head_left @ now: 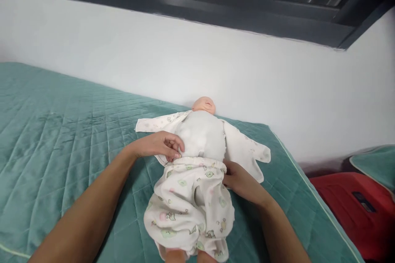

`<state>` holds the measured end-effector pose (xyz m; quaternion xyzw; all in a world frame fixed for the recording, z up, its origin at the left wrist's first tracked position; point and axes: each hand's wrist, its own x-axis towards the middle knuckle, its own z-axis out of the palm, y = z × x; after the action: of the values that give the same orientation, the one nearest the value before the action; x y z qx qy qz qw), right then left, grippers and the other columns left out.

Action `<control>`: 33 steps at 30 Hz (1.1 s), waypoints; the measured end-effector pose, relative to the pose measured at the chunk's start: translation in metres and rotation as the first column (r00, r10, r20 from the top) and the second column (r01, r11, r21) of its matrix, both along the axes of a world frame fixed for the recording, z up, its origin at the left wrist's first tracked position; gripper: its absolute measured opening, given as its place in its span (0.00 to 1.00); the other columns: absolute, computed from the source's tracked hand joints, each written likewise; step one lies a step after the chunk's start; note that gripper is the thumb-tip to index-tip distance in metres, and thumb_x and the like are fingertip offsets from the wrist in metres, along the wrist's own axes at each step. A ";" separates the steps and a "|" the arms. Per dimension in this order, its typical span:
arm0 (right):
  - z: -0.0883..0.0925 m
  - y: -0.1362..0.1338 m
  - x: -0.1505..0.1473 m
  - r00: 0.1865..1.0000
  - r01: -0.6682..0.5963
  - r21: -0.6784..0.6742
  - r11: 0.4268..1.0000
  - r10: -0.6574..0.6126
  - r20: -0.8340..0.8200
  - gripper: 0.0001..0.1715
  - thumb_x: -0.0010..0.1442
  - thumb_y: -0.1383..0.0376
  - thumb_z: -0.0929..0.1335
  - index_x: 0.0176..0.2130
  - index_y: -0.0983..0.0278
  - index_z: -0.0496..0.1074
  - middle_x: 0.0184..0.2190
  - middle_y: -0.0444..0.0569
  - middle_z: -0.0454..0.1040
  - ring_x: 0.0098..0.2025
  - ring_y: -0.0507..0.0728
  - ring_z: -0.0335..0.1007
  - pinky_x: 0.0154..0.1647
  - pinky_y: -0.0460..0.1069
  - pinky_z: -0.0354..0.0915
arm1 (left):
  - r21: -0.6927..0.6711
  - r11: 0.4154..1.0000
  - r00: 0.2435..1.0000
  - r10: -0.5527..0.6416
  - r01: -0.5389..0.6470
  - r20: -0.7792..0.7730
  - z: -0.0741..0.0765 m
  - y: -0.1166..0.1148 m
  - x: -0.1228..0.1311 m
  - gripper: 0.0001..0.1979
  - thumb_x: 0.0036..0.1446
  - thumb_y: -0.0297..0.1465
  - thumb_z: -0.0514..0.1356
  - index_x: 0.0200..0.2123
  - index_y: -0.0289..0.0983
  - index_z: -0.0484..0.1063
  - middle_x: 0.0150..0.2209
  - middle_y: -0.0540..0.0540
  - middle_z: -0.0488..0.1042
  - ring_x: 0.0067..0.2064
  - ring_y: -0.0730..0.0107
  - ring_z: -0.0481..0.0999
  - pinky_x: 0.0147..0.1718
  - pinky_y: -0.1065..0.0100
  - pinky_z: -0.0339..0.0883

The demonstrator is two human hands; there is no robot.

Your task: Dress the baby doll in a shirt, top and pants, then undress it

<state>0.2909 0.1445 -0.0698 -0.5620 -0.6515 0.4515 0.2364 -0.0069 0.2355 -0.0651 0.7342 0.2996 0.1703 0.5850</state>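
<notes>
A baby doll (204, 104) lies on its back, its head against the wall and its bare feet end toward me. Its cloth torso (202, 135) is uncovered, and a white printed shirt (243, 148) is spread open beneath it. White baby pants (185, 209) with green and pink prints cover its hips and legs up to the waist. With thumb and fingers closed, my left hand (168, 144) pinches the waistband at the left side. My right hand (239, 178) grips the waistband at the right, its fingertips partly hidden by the cloth.
A green quilted cover (77, 131) lies under the doll. Behind it rises a white wall (154, 57), with a dark window frame (216, 8) and metal bars above. Past the cover's right edge stands a red plastic stool or chair (345, 205).
</notes>
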 end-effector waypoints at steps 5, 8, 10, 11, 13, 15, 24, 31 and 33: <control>-0.002 -0.001 -0.003 1.000 0.019 0.094 0.995 -0.019 0.002 0.12 0.49 0.65 0.69 0.36 0.62 0.77 0.33 0.46 0.79 0.38 0.62 0.72 0.37 0.52 0.68 | 0.179 0.980 0.984 -0.058 0.088 -0.167 0.013 -0.012 0.004 0.17 0.48 0.43 0.69 0.40 0.41 0.79 0.29 0.51 0.69 0.30 0.74 0.67 0.28 0.74 0.59; -0.004 0.000 -0.003 1.000 -0.003 0.076 0.997 0.002 0.013 0.12 0.50 0.65 0.68 0.37 0.63 0.77 0.33 0.46 0.79 0.36 0.61 0.72 0.36 0.52 0.68 | 0.232 0.966 0.978 -0.068 0.115 -0.199 0.016 -0.017 0.006 0.15 0.47 0.43 0.69 0.35 0.41 0.78 0.32 0.51 0.70 0.33 0.72 0.68 0.31 0.74 0.60; -0.005 0.000 -0.002 1.000 -0.020 0.056 0.998 0.020 0.012 0.13 0.51 0.65 0.68 0.38 0.63 0.77 0.32 0.45 0.79 0.34 0.59 0.71 0.36 0.52 0.68 | 0.244 0.960 0.975 -0.089 0.139 -0.205 0.017 -0.019 0.006 0.13 0.47 0.42 0.68 0.32 0.40 0.77 0.34 0.50 0.71 0.35 0.71 0.69 0.34 0.74 0.61; -0.005 0.000 -0.002 1.000 -0.024 0.050 0.998 0.024 0.008 0.13 0.52 0.65 0.68 0.39 0.62 0.77 0.32 0.45 0.79 0.33 0.59 0.71 0.36 0.52 0.68 | 0.245 0.957 0.973 -0.104 0.154 -0.206 0.017 -0.019 0.006 0.12 0.47 0.41 0.68 0.30 0.40 0.77 0.34 0.51 0.71 0.36 0.71 0.69 0.35 0.74 0.61; -0.006 0.001 -0.002 1.000 -0.019 0.038 0.999 0.019 -0.014 0.16 0.52 0.66 0.68 0.42 0.62 0.76 0.35 0.44 0.79 0.32 0.57 0.70 0.37 0.52 0.68 | 0.245 0.955 0.973 -0.119 0.167 -0.198 0.016 -0.019 0.006 0.12 0.48 0.41 0.67 0.29 0.39 0.76 0.34 0.51 0.69 0.36 0.70 0.68 0.35 0.74 0.61; -0.006 0.000 -0.003 0.999 0.005 0.008 1.000 -0.005 -0.052 0.22 0.51 0.67 0.68 0.48 0.61 0.74 0.39 0.45 0.79 0.33 0.56 0.70 0.38 0.52 0.68 | 0.242 0.959 0.979 -0.104 0.146 -0.178 0.015 -0.018 0.005 0.12 0.49 0.42 0.66 0.29 0.39 0.74 0.32 0.50 0.68 0.35 0.70 0.67 0.34 0.74 0.60; -0.010 -0.001 -0.005 0.951 0.155 -0.065 0.986 -0.167 -0.259 0.28 0.50 0.66 0.69 0.52 0.61 0.70 0.39 0.47 0.78 0.30 0.54 0.70 0.26 0.46 0.63 | 0.170 0.934 0.947 0.296 -0.315 0.126 -0.005 -0.021 0.010 0.17 0.54 0.44 0.63 0.27 0.36 0.65 0.27 0.52 0.63 0.29 0.75 0.62 0.28 0.73 0.54; -0.007 -0.002 -0.007 0.925 0.291 -0.027 0.956 -0.288 -0.249 0.22 0.50 0.63 0.69 0.47 0.61 0.68 0.37 0.48 0.77 0.28 0.53 0.68 0.21 0.45 0.58 | 0.437 0.673 0.801 0.535 -0.596 0.268 -0.017 -0.023 0.018 0.13 0.56 0.38 0.60 0.26 0.38 0.62 0.27 0.51 0.62 0.29 0.74 0.60 0.30 0.71 0.56; -0.006 -0.002 -0.005 0.911 0.368 0.079 0.926 -0.342 -0.231 0.19 0.50 0.63 0.68 0.44 0.61 0.69 0.35 0.48 0.76 0.28 0.54 0.68 0.23 0.46 0.60 | 0.580 0.523 0.757 0.589 -0.624 0.283 -0.022 -0.022 0.017 0.12 0.56 0.34 0.59 0.24 0.38 0.61 0.28 0.50 0.64 0.32 0.72 0.62 0.33 0.69 0.59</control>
<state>0.2860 0.1421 -0.0762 -0.6043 -0.5351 0.4184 0.4165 0.0102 0.2136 -0.0869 0.7325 0.4432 0.4734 0.2071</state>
